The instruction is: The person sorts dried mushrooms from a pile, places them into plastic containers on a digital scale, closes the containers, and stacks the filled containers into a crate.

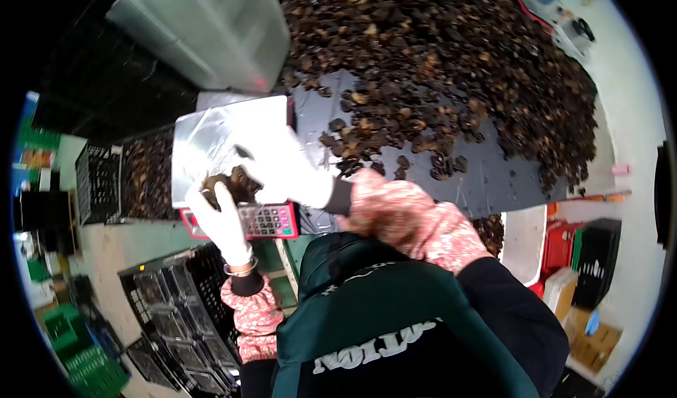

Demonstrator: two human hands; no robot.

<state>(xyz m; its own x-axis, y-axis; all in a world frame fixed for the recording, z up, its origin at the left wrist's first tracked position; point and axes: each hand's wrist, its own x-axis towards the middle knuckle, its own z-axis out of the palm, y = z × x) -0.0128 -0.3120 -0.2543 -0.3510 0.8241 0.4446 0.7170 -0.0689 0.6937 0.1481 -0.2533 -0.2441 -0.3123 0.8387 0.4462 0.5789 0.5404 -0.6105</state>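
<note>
Here we are at the scale, its pan [189,147] covered in glossy clear plastic, and both white-gloved hands are right over it! The left hand [224,218] has its fingers curled around a dark brown, mushroom-like piece [213,182] in a small clump at the pan's near edge, just above the red-framed keypad [271,221]. The right hand [293,172] comes in from the other side, close to that same clump, but it's badly blurred, and I can't tell whether it's gripping anything. Over to the right, a broad heap [451,59] of similar brown pieces spreads across the grey-covered table [486,179]. Behind the pan stands a big translucent bin [204,31], and on the left, a black crate [99,183] sits beside more brown pieces [149,176].
</note>
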